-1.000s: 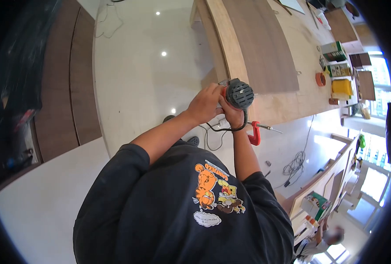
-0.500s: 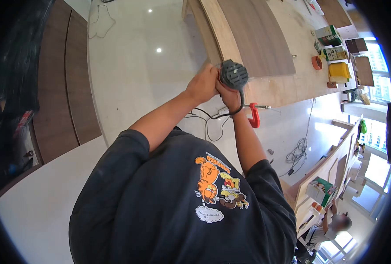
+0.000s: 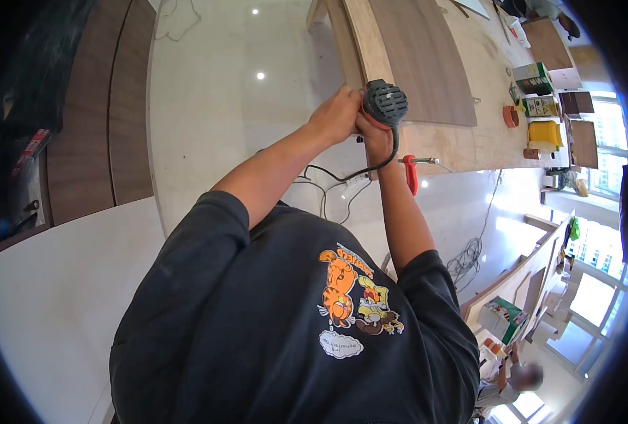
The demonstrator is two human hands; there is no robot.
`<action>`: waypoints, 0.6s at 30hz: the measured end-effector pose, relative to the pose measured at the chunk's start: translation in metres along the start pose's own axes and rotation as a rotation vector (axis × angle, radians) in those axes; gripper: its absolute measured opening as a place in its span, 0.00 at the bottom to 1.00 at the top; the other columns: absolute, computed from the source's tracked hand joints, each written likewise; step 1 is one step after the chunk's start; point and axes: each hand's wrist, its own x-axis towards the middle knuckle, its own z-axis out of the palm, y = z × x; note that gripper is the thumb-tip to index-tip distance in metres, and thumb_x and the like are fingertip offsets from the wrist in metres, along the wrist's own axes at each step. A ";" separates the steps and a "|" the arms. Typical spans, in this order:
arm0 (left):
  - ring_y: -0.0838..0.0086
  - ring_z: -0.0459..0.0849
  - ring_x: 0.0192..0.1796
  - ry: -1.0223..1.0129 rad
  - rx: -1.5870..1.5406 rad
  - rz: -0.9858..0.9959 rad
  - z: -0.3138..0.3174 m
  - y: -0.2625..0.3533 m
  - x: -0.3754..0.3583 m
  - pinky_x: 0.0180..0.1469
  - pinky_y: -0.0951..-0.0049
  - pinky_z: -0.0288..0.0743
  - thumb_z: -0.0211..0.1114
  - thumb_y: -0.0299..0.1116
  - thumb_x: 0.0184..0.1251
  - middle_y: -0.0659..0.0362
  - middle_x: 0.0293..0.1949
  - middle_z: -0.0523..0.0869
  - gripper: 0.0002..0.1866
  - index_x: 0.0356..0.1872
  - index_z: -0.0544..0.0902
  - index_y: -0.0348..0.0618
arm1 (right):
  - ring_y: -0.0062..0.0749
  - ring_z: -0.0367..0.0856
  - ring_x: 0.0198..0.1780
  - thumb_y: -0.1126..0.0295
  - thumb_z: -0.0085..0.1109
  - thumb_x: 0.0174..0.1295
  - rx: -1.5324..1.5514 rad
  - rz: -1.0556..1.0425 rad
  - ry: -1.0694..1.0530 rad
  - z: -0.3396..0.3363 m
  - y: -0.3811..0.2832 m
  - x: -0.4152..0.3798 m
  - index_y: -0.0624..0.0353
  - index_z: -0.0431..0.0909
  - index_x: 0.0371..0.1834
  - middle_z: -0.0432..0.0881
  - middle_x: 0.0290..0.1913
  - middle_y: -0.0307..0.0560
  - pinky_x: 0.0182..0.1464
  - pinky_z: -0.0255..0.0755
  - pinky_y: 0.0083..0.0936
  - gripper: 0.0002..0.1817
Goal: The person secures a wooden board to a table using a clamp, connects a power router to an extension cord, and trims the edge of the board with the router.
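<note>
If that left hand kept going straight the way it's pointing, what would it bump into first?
The left hand already presses against the power tool; beyond that lies the dark wood sheet on the workbench, though depth is unclear.

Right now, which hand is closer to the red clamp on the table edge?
The right hand. It grips the grey power tool just above the red clamp. The left hand holds the tool's far side, farther from the clamp.
</note>
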 end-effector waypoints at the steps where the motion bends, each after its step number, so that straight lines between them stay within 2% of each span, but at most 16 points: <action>1: 0.46 0.80 0.53 0.002 0.002 0.000 0.000 0.001 0.000 0.55 0.54 0.78 0.76 0.32 0.53 0.47 0.49 0.77 0.25 0.51 0.76 0.40 | 0.30 0.83 0.41 0.73 0.69 0.55 0.002 0.001 0.000 -0.001 0.003 0.001 0.60 0.83 0.42 0.85 0.38 0.42 0.46 0.75 0.29 0.11; 5: 0.46 0.81 0.53 0.031 -0.008 0.005 0.000 0.003 0.000 0.54 0.54 0.78 0.78 0.31 0.51 0.47 0.49 0.77 0.27 0.51 0.75 0.39 | 0.30 0.83 0.42 0.73 0.69 0.56 -0.081 -0.090 -0.018 -0.003 0.010 0.003 0.60 0.83 0.43 0.85 0.39 0.42 0.46 0.75 0.29 0.12; 8: 0.46 0.81 0.53 0.043 -0.010 0.012 -0.001 0.002 -0.002 0.55 0.54 0.78 0.79 0.31 0.49 0.48 0.50 0.77 0.29 0.52 0.75 0.40 | 0.32 0.83 0.42 0.72 0.69 0.55 -0.036 -0.063 0.011 -0.001 0.010 0.003 0.60 0.83 0.43 0.86 0.39 0.43 0.47 0.75 0.30 0.12; 11: 0.47 0.81 0.54 0.034 -0.021 0.022 -0.002 0.003 0.000 0.55 0.54 0.78 0.79 0.31 0.49 0.48 0.50 0.77 0.30 0.53 0.74 0.40 | 0.33 0.83 0.42 0.71 0.70 0.55 -0.380 -0.345 -0.031 -0.008 0.018 0.006 0.60 0.83 0.43 0.86 0.40 0.43 0.48 0.75 0.30 0.13; 14: 0.50 0.79 0.57 -0.016 -0.024 -0.009 -0.007 0.008 -0.002 0.57 0.56 0.77 0.78 0.30 0.51 0.48 0.51 0.77 0.27 0.52 0.75 0.39 | 0.33 0.83 0.42 0.71 0.70 0.55 -0.173 -0.153 -0.026 -0.007 0.019 0.004 0.60 0.83 0.43 0.86 0.42 0.43 0.48 0.75 0.31 0.13; 18: 0.51 0.78 0.58 -0.033 -0.009 -0.014 -0.008 0.008 -0.002 0.58 0.57 0.77 0.76 0.30 0.53 0.48 0.52 0.76 0.25 0.52 0.75 0.39 | 0.33 0.83 0.42 0.71 0.70 0.54 -0.183 -0.152 -0.047 -0.009 0.020 0.004 0.60 0.83 0.43 0.86 0.41 0.43 0.48 0.75 0.30 0.13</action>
